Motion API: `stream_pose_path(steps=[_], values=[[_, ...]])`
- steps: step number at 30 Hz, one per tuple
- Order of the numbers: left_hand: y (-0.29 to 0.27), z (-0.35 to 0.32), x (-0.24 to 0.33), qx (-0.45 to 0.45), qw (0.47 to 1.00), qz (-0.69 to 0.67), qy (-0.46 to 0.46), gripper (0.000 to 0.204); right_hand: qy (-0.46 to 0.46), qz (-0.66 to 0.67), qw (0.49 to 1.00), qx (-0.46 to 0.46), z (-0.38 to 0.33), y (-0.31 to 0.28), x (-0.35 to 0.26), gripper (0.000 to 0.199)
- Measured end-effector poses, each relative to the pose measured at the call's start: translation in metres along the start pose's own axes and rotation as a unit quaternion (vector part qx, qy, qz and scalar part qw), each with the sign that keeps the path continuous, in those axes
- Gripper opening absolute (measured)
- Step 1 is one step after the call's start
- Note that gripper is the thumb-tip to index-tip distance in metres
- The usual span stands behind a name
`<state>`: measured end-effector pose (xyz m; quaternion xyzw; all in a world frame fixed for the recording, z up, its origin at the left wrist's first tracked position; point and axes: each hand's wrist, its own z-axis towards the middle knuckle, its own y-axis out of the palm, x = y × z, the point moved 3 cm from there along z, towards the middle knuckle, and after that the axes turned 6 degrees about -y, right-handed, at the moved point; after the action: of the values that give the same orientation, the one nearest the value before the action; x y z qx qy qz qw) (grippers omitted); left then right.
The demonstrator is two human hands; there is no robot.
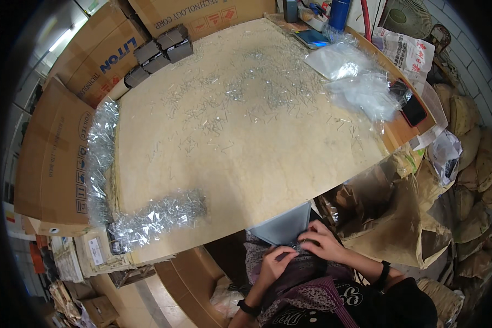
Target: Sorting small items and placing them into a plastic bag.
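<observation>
Both of my hands are close together over my lap, just below the table's near edge. My left hand (277,263) is closed in a pinch around something small and dark that I cannot make out. Beside it on the right, my right hand (321,244) has its fingers bent and pressed together near the same spot; what they hold is hidden. Right behind the fingers, a pale grey flat-sided tray or panel (284,223) leans at the table edge. Many small shiny wire-like pieces (251,90) lie scattered over the wooden table (246,158).
Dense heaps of shiny pieces (158,218) line the table's left side. Dark grey blocks (172,44) stand by cardboard boxes (112,60) at the back left. Clear plastic bags (361,82) and a phone (414,111) lie at right, with brown sacks (478,164) beyond.
</observation>
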<state>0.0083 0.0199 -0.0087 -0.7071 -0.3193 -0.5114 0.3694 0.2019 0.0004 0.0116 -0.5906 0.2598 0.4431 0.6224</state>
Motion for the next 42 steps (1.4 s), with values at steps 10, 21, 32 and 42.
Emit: stream_pose_path(steps=[10,21,32,42], values=[[0.001,-0.001,-0.004,-0.005,1.0,-0.03,-0.007,0.009,-0.02,-0.045,0.995,-0.089,-0.007,0.012,0.012,0.023],[-0.008,-0.01,0.007,-0.088,0.951,-0.25,-0.157,0.048,0.072,0.159,0.971,-0.166,0.001,-0.014,0.007,0.015],[-0.035,0.021,0.043,-0.086,0.966,-0.22,-0.11,0.038,-0.051,0.15,0.987,-0.021,0.076,-0.042,-0.05,0.015],[-0.074,0.031,0.077,0.062,0.977,-0.199,0.045,0.051,-0.048,0.27,0.961,-0.036,0.142,-0.098,-0.053,0.009]])
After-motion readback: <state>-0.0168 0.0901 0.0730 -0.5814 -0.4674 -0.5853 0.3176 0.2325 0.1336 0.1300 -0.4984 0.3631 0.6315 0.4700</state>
